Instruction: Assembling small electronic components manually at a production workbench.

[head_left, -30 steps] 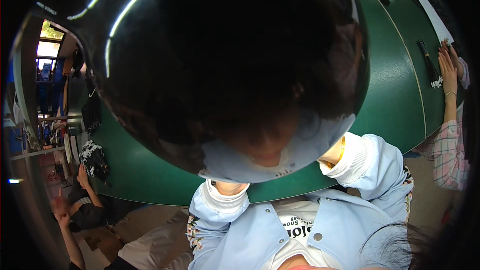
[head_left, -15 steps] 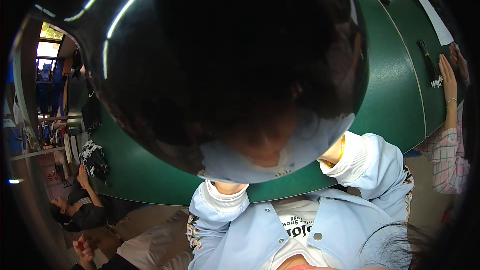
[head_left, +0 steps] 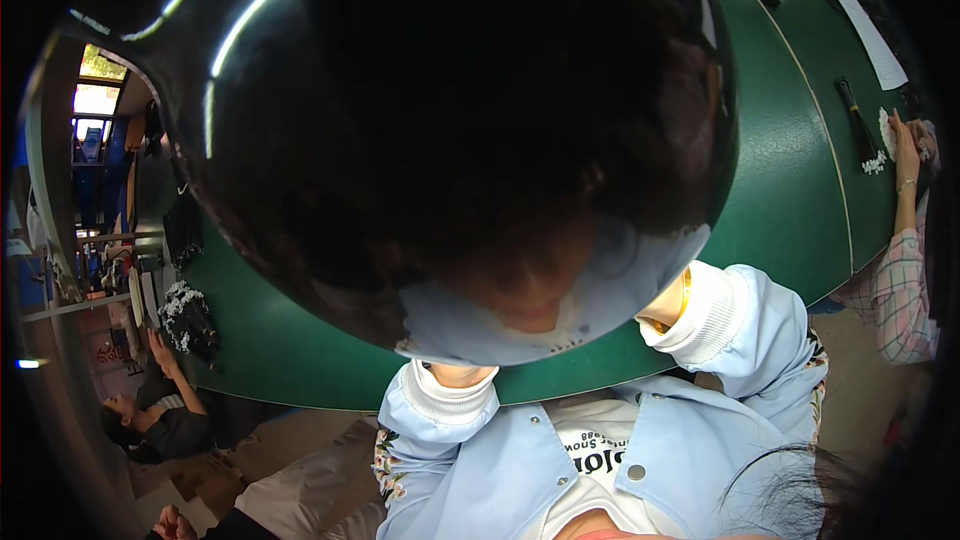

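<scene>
A big glossy black rounded thing [head_left: 470, 140] fills the middle of the head view, and its kind cannot be made out. Its shiny surface mirrors a pale blue jacket and some lights. Only the wrist end of my left hand [head_left: 460, 375] shows below its lower edge, beyond a white ribbed cuff. At its lower right side, part of my right hand [head_left: 666, 308] shows near a yellow band at the wrist. The black thing hides the fingers of both hands. Whether either hand holds or touches it cannot be seen.
A green table [head_left: 780, 160] curves behind the black thing. At right lie a black-handled tool with white bits [head_left: 860, 125] and a long white sheet [head_left: 860, 20]; a co-worker's hand [head_left: 905, 155] is beside them. White-and-black items [head_left: 187, 318] sit at left near another person [head_left: 160, 400].
The co-worker's hand at right has shifted, and a white piece now shows beside it. At lower left another person's hand has dropped. My arms and the black thing look almost unmoved.
</scene>
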{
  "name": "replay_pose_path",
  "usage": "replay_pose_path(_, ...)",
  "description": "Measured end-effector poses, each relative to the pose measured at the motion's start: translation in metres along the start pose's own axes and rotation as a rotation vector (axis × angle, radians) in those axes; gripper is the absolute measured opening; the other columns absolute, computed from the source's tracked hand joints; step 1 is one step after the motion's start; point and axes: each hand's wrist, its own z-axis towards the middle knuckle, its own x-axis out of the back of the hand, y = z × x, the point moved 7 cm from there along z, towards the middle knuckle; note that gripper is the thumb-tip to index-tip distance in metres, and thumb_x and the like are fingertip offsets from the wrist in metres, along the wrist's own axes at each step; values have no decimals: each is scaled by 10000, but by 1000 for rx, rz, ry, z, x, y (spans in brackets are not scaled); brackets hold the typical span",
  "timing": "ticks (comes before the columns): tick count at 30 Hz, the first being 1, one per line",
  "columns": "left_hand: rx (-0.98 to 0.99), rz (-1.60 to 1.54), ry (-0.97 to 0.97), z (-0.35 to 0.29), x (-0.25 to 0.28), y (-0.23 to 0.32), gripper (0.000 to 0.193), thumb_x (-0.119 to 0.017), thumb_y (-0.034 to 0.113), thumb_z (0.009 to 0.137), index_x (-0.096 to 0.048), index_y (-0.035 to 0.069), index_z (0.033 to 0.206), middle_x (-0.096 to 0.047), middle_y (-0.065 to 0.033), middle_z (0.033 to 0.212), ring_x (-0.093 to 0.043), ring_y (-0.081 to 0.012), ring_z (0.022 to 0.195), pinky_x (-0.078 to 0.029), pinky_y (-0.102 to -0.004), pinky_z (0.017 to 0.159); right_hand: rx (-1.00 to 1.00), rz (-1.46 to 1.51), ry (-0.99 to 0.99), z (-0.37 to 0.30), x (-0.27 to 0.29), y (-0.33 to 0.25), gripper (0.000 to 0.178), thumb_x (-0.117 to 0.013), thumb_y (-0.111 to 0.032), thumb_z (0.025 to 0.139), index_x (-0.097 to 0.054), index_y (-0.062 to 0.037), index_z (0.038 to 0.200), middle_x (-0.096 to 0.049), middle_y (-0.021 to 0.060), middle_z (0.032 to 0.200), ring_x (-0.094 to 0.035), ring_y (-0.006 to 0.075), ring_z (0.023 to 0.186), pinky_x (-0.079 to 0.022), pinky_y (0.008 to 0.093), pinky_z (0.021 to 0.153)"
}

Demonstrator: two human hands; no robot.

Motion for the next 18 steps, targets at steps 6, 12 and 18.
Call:
replay_pose_path(6, -30, 62, -23, 0, 2, 2, 216, -537, -12, 720, -544, -37, 935, -586, -107, 907, -560, -162, 836, -418, -275, 788, -83, 8, -36, 0, -5, -7, 163, -581, -82, 767, -580, 26, 889, -600, 64, 833, -556, 97, 775, -439, 213, 712)
replay_pose_path(12, -12, 43, -30, 0, 7, -2, 223, -545, -22, 715, -541, -41, 938, -586, -106, 906, -563, -163, 829, -418, -277, 789, -46, -35, -38, 0, -2, 0, 146, -583, -88, 767, -584, 18, 868, -598, 56, 815, -554, 95, 769, -439, 215, 707)
replay_pose_path(18, -17, 95, -21, -1, 3, -1, 234, -560, -30, 706, -538, -35, 939, -586, -106, 900, -564, -162, 823, -421, -273, 786, -103, -138, -14, 0, -5, -9, 129, -586, -93, 768, -585, 14, 841, -594, 46, 802, -551, 94, 751, -442, 219, 693)
